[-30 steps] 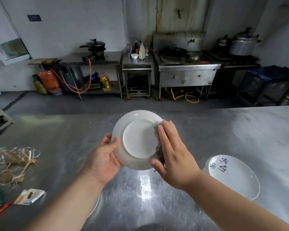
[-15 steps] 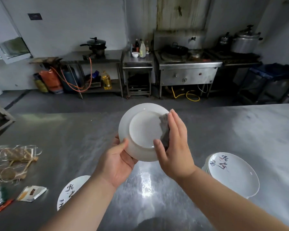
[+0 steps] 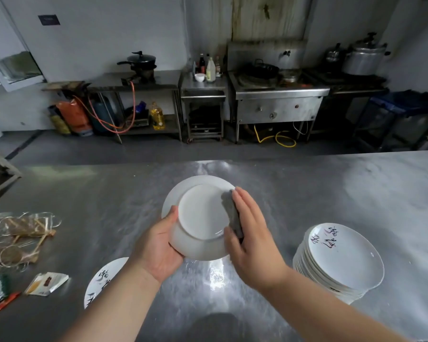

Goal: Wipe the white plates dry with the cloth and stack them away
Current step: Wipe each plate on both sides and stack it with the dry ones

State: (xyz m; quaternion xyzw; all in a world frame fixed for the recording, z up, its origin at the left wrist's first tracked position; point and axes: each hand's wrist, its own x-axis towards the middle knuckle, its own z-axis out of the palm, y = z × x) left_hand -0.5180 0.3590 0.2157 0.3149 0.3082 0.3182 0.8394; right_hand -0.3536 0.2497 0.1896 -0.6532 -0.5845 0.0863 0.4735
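Here right hand (image 3: 253, 239) presses cloth (image 3: 232, 215) on plate (image 3: 200, 215).

Grey walls (image 3: 104, 33), concrete floor (image 3: 134, 151), steel stove unit (image 3: 277, 104), window (image 3: 15, 67) left, possibly open

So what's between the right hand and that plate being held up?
A dark grey cloth, pressed by the right hand against the plate, as the head view shows.
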